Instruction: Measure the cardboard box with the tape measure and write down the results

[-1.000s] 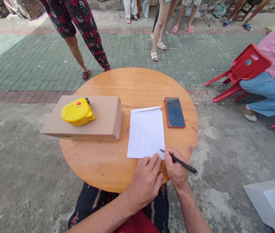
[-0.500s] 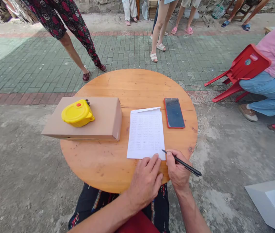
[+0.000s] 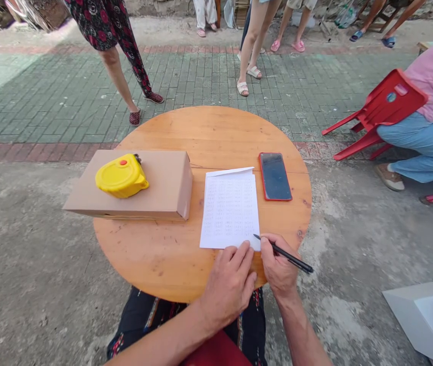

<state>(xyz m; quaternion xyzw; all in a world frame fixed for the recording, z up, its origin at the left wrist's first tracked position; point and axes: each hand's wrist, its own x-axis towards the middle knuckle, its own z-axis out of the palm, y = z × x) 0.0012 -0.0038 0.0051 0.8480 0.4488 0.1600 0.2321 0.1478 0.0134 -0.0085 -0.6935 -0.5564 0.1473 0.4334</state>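
My right hand grips a black pen, its tip at the lower right corner of a white sheet of paper. Rows of small writing cover much of the sheet, too small to read, and a fold shows along its top edge. Fingers stretched out, my left hand rests on the sheet's bottom edge and the table. Right of the paper lies a dark-screened phone with a red edge.
On the round wooden table, a cardboard box carries a yellow tape-measure-shaped case. A red plastic chair with a seated person stands at the right. Several people's legs show beyond the table. A white box is at lower right.
The pen's rear end has swung slightly left and up in my right hand. My left hand stays in place. The person in patterned trousers has shifted their legs a little.
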